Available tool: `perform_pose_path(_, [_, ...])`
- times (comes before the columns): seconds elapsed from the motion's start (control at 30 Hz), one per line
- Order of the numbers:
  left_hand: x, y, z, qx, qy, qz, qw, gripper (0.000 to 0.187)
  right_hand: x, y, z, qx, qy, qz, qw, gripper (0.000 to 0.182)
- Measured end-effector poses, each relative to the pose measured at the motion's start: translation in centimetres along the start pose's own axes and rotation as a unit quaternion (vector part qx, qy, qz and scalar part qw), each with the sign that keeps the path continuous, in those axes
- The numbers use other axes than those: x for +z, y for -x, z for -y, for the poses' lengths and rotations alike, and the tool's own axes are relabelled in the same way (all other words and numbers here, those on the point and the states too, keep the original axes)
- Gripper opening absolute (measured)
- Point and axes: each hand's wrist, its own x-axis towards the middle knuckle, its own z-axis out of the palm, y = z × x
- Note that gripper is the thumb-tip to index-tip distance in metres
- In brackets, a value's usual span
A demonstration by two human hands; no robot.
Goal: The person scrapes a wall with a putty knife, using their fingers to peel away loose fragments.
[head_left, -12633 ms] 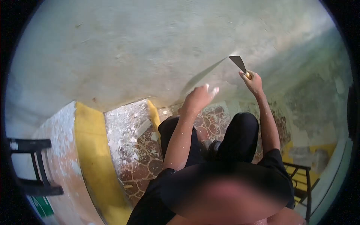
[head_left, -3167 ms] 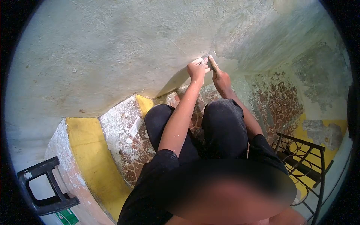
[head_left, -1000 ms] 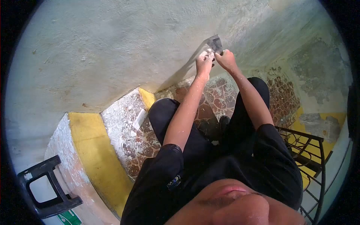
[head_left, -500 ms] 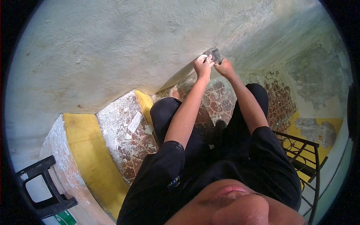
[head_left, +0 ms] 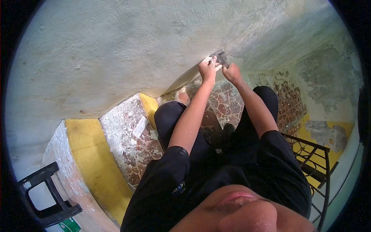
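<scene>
A flat grey metal putty knife (head_left: pixel 221 57) is up against the plastered wall (head_left: pixel 127 50), its broad blade tilted. My right hand (head_left: pixel 232 73) is closed around its lower end, with the thumb towards the blade. My left hand (head_left: pixel 207 70) is bent in from the other side, its fingers pressed on the blade's left edge. Something pale shows between the two hands, too small to name. Part of each hand's grip is hidden behind the fingers.
Yellow-edged steps (head_left: pixel 91 154) descend on the left, with a white scrap (head_left: pixel 140 127) on the worn tiles. A black plastic frame-like object (head_left: pixel 48 193) stands at lower left. A black metal railing (head_left: pixel 326 170) is on my right. My knees are bent near the wall.
The putty knife has tilted slightly, and my right hand has shifted a little down and right. My left hand has moved slightly left along the blade.
</scene>
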Motion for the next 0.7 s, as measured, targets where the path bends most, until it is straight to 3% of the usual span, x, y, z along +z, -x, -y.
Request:
perform_pose_path(0.5, [0.6,1.0,-1.5,0.009,-0.011,-0.042,0.999,0.024,-1.3,2.6,4.1,0.071,-0.007,-0.040,0.997,0.043])
perform_pose_path(0.57, [0.7,1.1,-1.5,0.030,0.014,-0.080,0.996,0.016,-1.3,2.5,4.6,0.067,-0.002,-0.047,0.997,0.043])
perform_pose_path(0.7, [-0.3,0.7,-1.4,0.048,-0.009,-0.066,0.997,0.010,-1.2,3.0,5.7,0.076,-0.024,-0.052,0.995,0.042])
